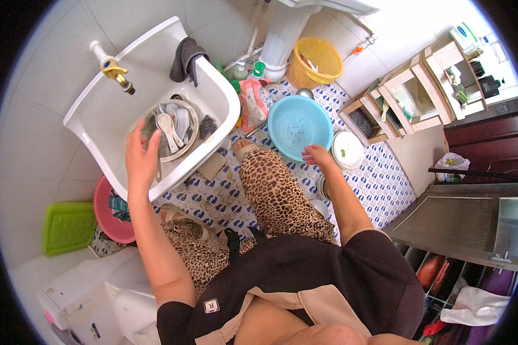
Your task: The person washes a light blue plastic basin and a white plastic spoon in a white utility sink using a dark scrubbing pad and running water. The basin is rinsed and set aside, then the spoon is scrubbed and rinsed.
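My left hand hovers with fingers apart over the front of a white ceramic sink. Beneath it in the sink stands a round bowl filled with white spoons and other small white dishes. A dark wire scrubber lies beside that bowl. My right hand is at the near rim of a light blue plastic basin on the floor, its fingers loosely bent and holding nothing visible. Whether it touches the rim I cannot tell. The basin looks empty.
A brass tap juts over the sink, and a dark grey cloth hangs on its rim. Stacked white plates stand right of the blue basin. Around are a yellow basket, a pink basin and wooden shelves.
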Tool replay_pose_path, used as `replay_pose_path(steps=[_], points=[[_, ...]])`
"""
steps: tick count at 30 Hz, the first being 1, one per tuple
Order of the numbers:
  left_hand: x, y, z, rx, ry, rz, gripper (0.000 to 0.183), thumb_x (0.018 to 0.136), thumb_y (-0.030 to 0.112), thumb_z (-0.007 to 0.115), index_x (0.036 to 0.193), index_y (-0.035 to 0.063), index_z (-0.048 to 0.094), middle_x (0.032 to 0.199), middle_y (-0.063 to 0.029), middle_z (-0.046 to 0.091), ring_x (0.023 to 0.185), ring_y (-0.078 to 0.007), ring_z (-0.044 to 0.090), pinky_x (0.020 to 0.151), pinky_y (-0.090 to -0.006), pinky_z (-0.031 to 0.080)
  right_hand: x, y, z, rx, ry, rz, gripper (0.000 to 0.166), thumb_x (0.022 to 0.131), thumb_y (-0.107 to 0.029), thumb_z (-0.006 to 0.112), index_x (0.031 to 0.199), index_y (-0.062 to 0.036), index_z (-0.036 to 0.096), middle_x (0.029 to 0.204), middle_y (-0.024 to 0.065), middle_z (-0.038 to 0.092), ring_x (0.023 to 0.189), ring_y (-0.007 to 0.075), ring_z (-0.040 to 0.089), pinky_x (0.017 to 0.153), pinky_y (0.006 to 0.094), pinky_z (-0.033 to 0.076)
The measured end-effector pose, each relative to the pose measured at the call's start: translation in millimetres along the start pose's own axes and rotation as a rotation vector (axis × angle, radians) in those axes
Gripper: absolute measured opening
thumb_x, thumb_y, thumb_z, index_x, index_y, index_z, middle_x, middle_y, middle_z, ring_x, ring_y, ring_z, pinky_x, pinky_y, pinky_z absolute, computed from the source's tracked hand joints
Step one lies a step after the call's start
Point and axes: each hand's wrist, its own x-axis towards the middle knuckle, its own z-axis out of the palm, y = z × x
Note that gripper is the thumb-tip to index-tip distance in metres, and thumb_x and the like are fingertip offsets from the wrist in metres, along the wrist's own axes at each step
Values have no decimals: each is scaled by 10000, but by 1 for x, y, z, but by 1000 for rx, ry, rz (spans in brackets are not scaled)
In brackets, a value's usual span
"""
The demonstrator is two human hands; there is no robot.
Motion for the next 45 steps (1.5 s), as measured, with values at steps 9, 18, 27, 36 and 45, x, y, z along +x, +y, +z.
replay_pose_path(steps=[9,18,27,36,45], points=[[3,-9,-43,-186,173,-17,590,914,397,650,1344,13,524,1287,-198,552,1060,-279,602,901,-366,491,-86,-193,135,-229,-272,-580,263,977,-232,581,1141,-36,641,984,63,710,806,140,667,702,271,529],[-10,1,-76,-152,282,-27,560,917,327,655,1353,8,507,1310,-197,542,1067,-254,601,908,-342,498,-109,-271,265,-640,-434,-972,294,905,-201,662,1136,-20,663,934,106,713,816,179,672,734,313,533],[-14,-2,-81,-173,339,-43,551,910,331,637,1325,-11,514,1273,-213,554,1069,-338,600,933,-400,477,-83,-252,387,-1006,-186,-1365,477,794,-223,746,1219,-62,602,1221,189,602,1117,355,582,911,430,490],[-11,-2,-78,-116,254,-67,549,916,332,618,1330,-10,504,1301,-211,546,1221,-358,512,1033,-417,407,-40,-243,416,-1016,-162,-1224,220,829,-170,683,1041,-110,681,992,174,647,962,356,632,824,436,505],[-3,-14,-54,16,257,-5,530,905,324,656,1306,1,534,1216,-188,585,1048,-309,594,896,-376,484,-50,-242,415,-776,-340,-1332,210,845,-96,624,1026,-132,723,1020,180,635,988,362,620,851,432,501]])
